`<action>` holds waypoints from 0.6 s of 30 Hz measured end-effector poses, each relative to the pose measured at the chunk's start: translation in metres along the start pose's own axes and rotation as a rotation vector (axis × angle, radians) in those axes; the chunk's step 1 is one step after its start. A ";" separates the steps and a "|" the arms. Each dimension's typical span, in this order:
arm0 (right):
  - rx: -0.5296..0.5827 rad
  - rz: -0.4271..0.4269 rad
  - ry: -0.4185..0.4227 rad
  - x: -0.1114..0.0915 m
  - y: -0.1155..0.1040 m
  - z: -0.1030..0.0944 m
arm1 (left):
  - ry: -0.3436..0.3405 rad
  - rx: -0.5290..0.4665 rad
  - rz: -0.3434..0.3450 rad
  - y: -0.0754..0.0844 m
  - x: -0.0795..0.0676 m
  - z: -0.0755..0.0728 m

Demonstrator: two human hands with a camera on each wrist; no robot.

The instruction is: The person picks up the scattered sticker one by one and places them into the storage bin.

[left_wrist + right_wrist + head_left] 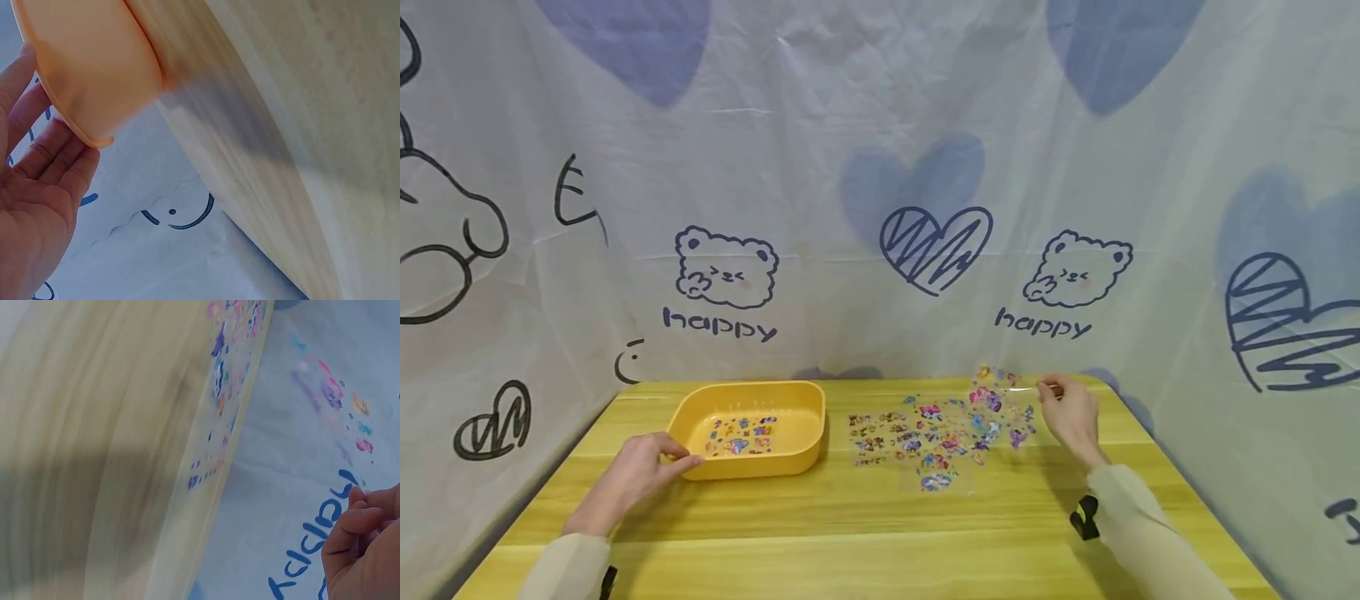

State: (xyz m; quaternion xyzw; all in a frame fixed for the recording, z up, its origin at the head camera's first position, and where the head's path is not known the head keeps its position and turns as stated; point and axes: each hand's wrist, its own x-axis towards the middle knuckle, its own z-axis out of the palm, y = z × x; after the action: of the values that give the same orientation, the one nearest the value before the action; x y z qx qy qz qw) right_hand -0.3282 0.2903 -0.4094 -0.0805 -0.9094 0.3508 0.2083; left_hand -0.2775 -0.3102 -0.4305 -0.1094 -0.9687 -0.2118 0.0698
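Observation:
My left hand (638,472) holds the near left rim of a yellow plastic basin (808,454) at the table's left. In the left wrist view the thumb and fingers lie along the rim of the basin (94,69). Inside the basin lies a clear sticker sheet with small colourful figures (739,437). My right hand (1072,417) pinches the edge of another clear sticker sheet (988,396), lifted above the table's far right. The right wrist view shows the raised sheet (331,394) hanging from the fingertips of the right hand (365,544).
Several clear sticker sheets (913,446) lie spread and overlapping on the wood-grain table (850,542), right of the basin. A printed white cloth (827,333) with hearts and bears hangs behind the table and along both sides.

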 end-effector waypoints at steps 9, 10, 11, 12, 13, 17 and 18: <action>0.050 0.009 -0.046 0.001 -0.020 0.011 | -0.008 -0.005 0.004 0.000 0.000 -0.002; 0.058 0.010 -0.050 0.001 -0.022 0.012 | -0.010 -0.007 0.001 0.000 0.001 -0.002; 0.070 0.014 -0.056 0.001 -0.024 0.013 | -0.011 -0.005 0.005 0.000 0.001 -0.002; 0.074 0.015 -0.062 0.001 -0.026 0.014 | -0.010 -0.004 0.005 0.001 0.001 -0.003; 0.081 0.019 -0.071 0.001 -0.028 0.016 | -0.010 -0.005 0.007 0.001 0.002 -0.003; 0.111 0.022 -0.104 -0.001 -0.037 0.023 | -0.010 0.001 0.006 0.001 0.001 -0.003; 0.116 0.020 -0.111 -0.002 -0.039 0.026 | -0.009 0.003 0.004 0.001 0.000 -0.003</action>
State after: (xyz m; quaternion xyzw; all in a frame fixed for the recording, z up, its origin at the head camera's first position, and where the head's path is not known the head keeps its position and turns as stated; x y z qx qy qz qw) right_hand -0.3378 0.2453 -0.4009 -0.0577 -0.8970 0.4086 0.1582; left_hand -0.2773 -0.3104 -0.4271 -0.1122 -0.9691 -0.2095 0.0658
